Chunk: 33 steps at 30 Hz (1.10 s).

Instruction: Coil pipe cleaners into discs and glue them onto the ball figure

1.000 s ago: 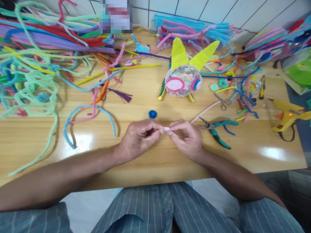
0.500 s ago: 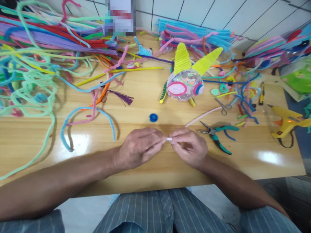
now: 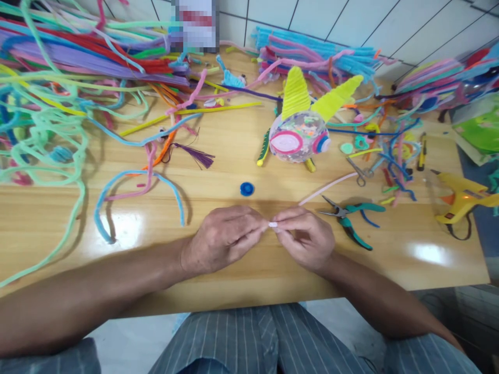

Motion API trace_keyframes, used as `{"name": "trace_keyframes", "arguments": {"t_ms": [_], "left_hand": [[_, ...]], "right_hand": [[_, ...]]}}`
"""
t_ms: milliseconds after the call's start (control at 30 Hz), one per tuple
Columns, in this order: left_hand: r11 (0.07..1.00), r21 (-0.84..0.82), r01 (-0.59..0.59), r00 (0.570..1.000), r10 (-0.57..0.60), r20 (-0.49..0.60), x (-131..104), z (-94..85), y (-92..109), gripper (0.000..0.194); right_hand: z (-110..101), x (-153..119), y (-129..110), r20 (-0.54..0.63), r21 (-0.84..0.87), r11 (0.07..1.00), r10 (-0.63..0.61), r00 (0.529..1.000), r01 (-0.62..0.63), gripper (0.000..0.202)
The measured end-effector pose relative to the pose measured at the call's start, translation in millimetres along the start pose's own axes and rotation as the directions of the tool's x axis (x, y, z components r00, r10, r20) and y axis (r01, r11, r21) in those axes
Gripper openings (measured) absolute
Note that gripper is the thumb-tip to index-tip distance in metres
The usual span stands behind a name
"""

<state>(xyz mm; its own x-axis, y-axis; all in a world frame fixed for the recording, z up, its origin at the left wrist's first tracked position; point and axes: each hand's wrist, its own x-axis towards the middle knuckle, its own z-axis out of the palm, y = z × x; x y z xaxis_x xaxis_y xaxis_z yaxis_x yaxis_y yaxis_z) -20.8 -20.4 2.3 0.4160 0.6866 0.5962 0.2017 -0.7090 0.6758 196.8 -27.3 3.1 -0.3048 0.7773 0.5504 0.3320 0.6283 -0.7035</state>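
Near the table's front edge, my left hand [image 3: 226, 236] and my right hand [image 3: 304, 236] meet at the fingertips. Both pinch a small pale pink-white piece [image 3: 273, 225], of which only a short bit shows. A long pale pink stem [image 3: 327, 188] reaches from behind my right hand toward the back right. A blue coil [image 3: 247, 189] lies flat just beyond my fingers. Farther back stands a clear round figure [image 3: 302, 130] with two yellow-green ears [image 3: 295, 93] and pink-and-white and blue-ringed eyes.
Teal-handled pliers [image 3: 345, 212] lie open right of my right hand. Beyond are small scissors [image 3: 360, 178], a yellow cutter [image 3: 422, 151] and a yellow glue gun [image 3: 462, 197]. Tangled green stems [image 3: 58, 135] and a purple tassel [image 3: 197, 156] lie left; a blue bundle [image 3: 312, 47] sits behind.
The view has shifted very slightly. Both hands keep their pinch on the small pale piece, with almost no visible movement.
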Motion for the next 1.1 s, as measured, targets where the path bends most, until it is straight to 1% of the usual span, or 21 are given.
{"name": "trace_keyframes", "arguments": {"t_ms": [167,267,367,500,667,767,900,1100], "left_hand": [[0.997,-0.029,0.072,0.997,-0.072,-0.005,0.6,0.5,1.1,0.008],[0.992,-0.042,0.122,0.993,-0.122,-0.002,1.6,0.8,1.4,0.008],[0.988,-0.048,0.146,0.989,-0.146,0.001,2.6,1.3,0.4,0.008],[0.988,-0.055,0.144,0.99,-0.144,0.001,2.9,2.5,-1.1,0.008],[0.993,-0.05,0.103,0.995,-0.104,-0.008,2.0,1.9,-1.2,0.008],[0.996,-0.041,0.082,0.997,-0.082,-0.009,1.9,0.8,-0.9,0.009],[0.995,-0.042,0.091,0.996,-0.091,-0.008,1.7,0.8,-0.3,0.009],[0.993,-0.045,0.105,0.994,-0.106,-0.026,0.3,2.7,0.2,0.009]], "right_hand": [[2.7,-1.2,2.6,-0.013,0.008,1.0,0.014,1.0,-0.014,0.027],[4.5,-2.7,4.4,-0.018,0.029,0.999,0.045,0.999,-0.044,0.024],[5.0,-3.3,4.9,-0.011,0.054,0.995,0.084,0.996,-0.083,0.022],[4.0,-2.2,4.6,-0.008,0.06,0.994,0.094,0.996,-0.093,0.022],[3.0,-1.7,4.7,-0.006,0.03,0.998,0.054,0.999,-0.054,0.02],[2.4,-3.7,4.8,0.004,0.03,0.998,0.062,0.998,-0.062,0.021],[1.5,-5.0,4.5,0.0,0.061,0.996,0.072,0.997,-0.072,0.022],[3.5,-3.9,5.4,-0.01,0.046,0.999,0.023,1.0,-0.023,0.022]]}}
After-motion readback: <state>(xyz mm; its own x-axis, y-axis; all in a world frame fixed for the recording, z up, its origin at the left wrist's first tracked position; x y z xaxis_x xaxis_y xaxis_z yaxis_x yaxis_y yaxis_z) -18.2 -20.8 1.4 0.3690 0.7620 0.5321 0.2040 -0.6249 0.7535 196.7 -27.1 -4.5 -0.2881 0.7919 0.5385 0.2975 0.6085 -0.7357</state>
